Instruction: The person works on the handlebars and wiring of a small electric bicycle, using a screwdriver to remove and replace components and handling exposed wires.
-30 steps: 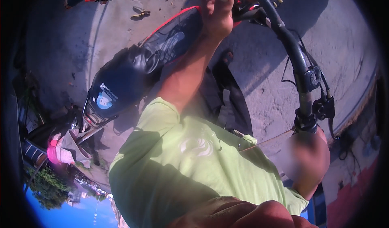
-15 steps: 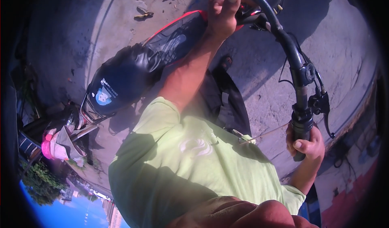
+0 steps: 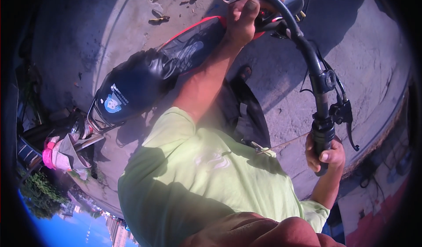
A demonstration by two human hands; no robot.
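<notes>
My right hand (image 3: 332, 154) is wrapped round the black rubber grip (image 3: 323, 142) at the near end of a curved black handlebar (image 3: 313, 64), thumb across it. A brake lever (image 3: 350, 135) stands out beside that grip, apart from my fingers. Farther up, my left hand (image 3: 241, 20) is closed below the bar's far bend, next to a round dark lamp housing (image 3: 293, 1); what it grips is hidden. A thin rod (image 3: 288, 142) runs from the hem of my light green shirt (image 3: 211, 176) toward my right hand; whether I hold it cannot be made out.
A two-wheeler's long black seat (image 3: 127, 86) lies left of my left arm, with a red-edged panel (image 3: 189, 29) ahead of it. Yellow-handled pliers (image 3: 159, 17) rest on the concrete ground (image 3: 66, 40). A pink and white cloth bundle (image 3: 63, 154) sits at the left.
The handlebar's near end and my right hand have shifted slightly left. My left hand keeps its closed hold near the lamp. The ground and seat appear slightly lower as the view shifts.
</notes>
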